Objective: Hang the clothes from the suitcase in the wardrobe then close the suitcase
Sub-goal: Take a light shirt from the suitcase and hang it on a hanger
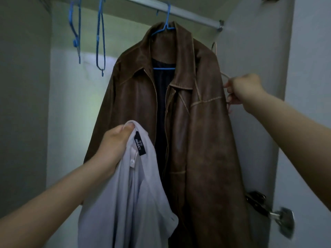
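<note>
The wardrobe (25,104) stands open, with a metal rail (188,14) across its top and its door (308,122) swung out on the right, a round knob (284,221) low on the door's edge. A brown leather jacket (197,131) hangs from the rail on a blue hanger (167,20) and fills the middle of the space. In front of its lower left part hangs a pale lilac shirt (129,203), which the left hand (114,142) grips by the collar, fingers curled round the fabric beside a dark label (140,144). Two empty blue hangers (100,36) dangle from the rail at the left. The right hand (243,90) pinches a thin pale wire hanger (215,46) just beside the jacket's shoulder, its hook rising behind that shoulder
</note>
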`<act>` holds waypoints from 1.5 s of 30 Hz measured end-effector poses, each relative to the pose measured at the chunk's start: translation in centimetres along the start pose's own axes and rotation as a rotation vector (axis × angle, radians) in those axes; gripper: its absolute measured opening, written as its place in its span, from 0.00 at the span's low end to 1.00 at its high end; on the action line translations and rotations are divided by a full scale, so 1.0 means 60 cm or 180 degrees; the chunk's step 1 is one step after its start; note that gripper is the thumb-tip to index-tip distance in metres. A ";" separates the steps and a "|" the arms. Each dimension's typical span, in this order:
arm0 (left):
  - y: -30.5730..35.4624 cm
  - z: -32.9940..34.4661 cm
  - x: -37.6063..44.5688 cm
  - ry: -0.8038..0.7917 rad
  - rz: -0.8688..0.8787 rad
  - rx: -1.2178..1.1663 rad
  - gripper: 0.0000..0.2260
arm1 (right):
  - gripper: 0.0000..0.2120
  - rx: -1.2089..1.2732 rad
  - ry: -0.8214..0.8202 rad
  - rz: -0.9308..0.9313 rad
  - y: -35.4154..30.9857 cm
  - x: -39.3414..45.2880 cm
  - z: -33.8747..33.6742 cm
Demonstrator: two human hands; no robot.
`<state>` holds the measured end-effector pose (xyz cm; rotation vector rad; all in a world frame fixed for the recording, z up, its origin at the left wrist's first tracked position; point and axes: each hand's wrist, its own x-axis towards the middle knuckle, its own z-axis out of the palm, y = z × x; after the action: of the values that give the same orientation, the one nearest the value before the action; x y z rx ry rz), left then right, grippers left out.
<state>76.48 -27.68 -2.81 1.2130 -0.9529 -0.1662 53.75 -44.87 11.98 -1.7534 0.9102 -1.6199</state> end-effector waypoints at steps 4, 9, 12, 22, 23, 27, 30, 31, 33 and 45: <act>-0.021 0.009 -0.063 -0.0247 -0.0176 0.0079 0.19 | 0.12 -0.0230 -0.0151 0.0189 0.028 -0.062 -0.011; 0.009 0.002 -0.148 -0.0246 -0.0216 0.0049 0.19 | 0.10 -0.0462 -0.0487 0.0234 0.014 -0.137 -0.047; 0.039 -0.016 -0.200 -0.0092 -0.0180 0.0136 0.18 | 0.07 -0.0365 -0.0527 0.0302 0.001 -0.177 -0.070; 0.097 -0.073 -0.427 0.0753 -0.0579 0.0473 0.19 | 0.15 0.0417 -0.0746 0.0805 0.001 -0.372 -0.157; 0.097 -0.072 -0.442 0.0871 -0.0702 0.0414 0.18 | 0.15 0.0513 -0.0734 0.0820 0.004 -0.389 -0.163; 0.102 -0.064 -0.524 0.1262 -0.1354 -0.0323 0.15 | 0.14 0.0885 -0.0550 0.0936 0.020 -0.488 -0.180; 0.109 -0.057 -0.579 0.1265 -0.1637 -0.0716 0.15 | 0.12 0.1201 -0.0491 0.1061 0.038 -0.598 -0.174; 0.112 -0.056 -0.596 0.1262 -0.1698 -0.0856 0.14 | 0.12 0.1263 -0.0505 0.1001 0.044 -0.641 -0.173; 0.116 -0.063 -0.621 0.1245 -0.1779 -0.1038 0.14 | 0.13 0.1397 -0.0507 0.0773 0.049 -0.720 -0.179; 0.067 -0.156 -0.714 0.1352 -0.2134 -0.1073 0.13 | 0.13 0.2780 -0.0588 0.1165 0.026 -0.969 -0.216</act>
<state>55.04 5.38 -22.50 1.1488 -0.1148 -0.5523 38.96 1.11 -22.90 -1.0247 0.3095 -1.2889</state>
